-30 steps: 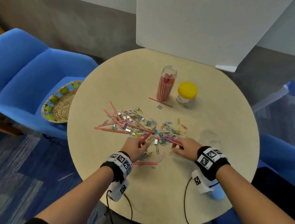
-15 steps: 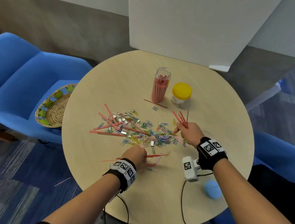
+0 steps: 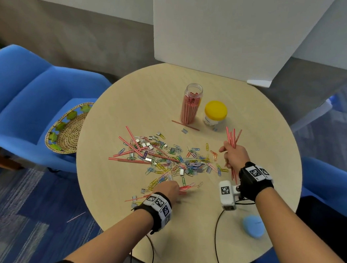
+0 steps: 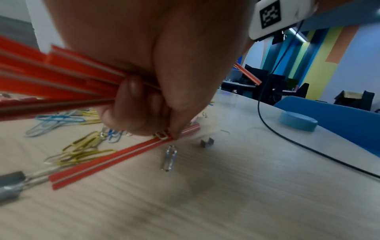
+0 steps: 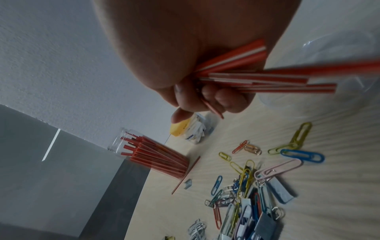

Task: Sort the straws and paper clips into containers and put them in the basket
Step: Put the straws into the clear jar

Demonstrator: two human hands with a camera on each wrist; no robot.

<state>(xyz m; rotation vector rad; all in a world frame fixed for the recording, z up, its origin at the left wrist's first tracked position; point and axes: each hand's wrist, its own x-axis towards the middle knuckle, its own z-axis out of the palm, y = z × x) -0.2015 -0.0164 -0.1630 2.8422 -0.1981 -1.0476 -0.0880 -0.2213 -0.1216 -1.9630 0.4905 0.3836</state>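
Red-and-white straws and coloured paper clips (image 3: 176, 159) lie mixed in the middle of the round table (image 3: 263, 122). My right hand (image 3: 228, 152) grips a bundle of straws (image 3: 232, 136) upright, just right of the pile and near the yellow-lidded jar (image 3: 215, 113). A tall clear jar (image 3: 191, 103) beside that jar is packed with straws. My left hand (image 3: 172, 190) holds several straws at the pile's near edge. In the left wrist view its fingertips (image 4: 174, 129) press a straw (image 4: 123, 157) lying on the table. The woven basket (image 3: 67, 130) sits on the blue chair at the left.
A light blue lid (image 3: 253, 225) lies near the table's front right, next to the wrist camera cable (image 3: 216, 240). One straw (image 3: 184, 125) rests by the tall jar and another on the carpet (image 3: 76, 216). Blue chairs flank the table; white boards stand behind it.
My right hand lifted its straws off the pile and carried them to the right and farther away, toward the jars. My left hand drew back to the pile's near edge with straws.
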